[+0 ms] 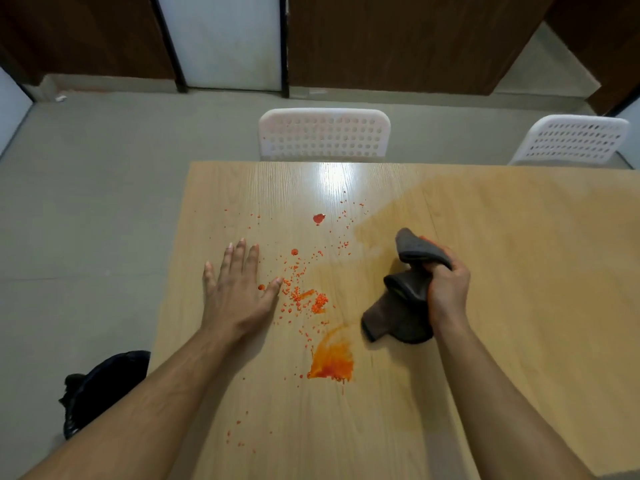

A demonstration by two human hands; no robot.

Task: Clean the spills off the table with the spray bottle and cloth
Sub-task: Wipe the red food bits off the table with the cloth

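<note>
Orange-red spill drops (pixel 304 296) are scattered over the middle of the light wooden table (pixel 502 237), with a larger smeared orange patch (pixel 332 363) nearer to me. My left hand (pixel 239 292) lies flat on the table, fingers straight, its thumb at the edge of the drops. My right hand (pixel 446 289) grips a bunched dark grey cloth (pixel 401 306) just right of the spill; the cloth's lower end touches the table. A darker wet streak (pixel 398 216) runs across the wood behind the cloth. No spray bottle is in view.
Two white perforated plastic chairs stand at the table's far side, one (pixel 323 135) in the middle and one (pixel 571 140) at the right. A black object (pixel 104 386) lies on the grey floor left of the table. Brown cabinets line the back wall.
</note>
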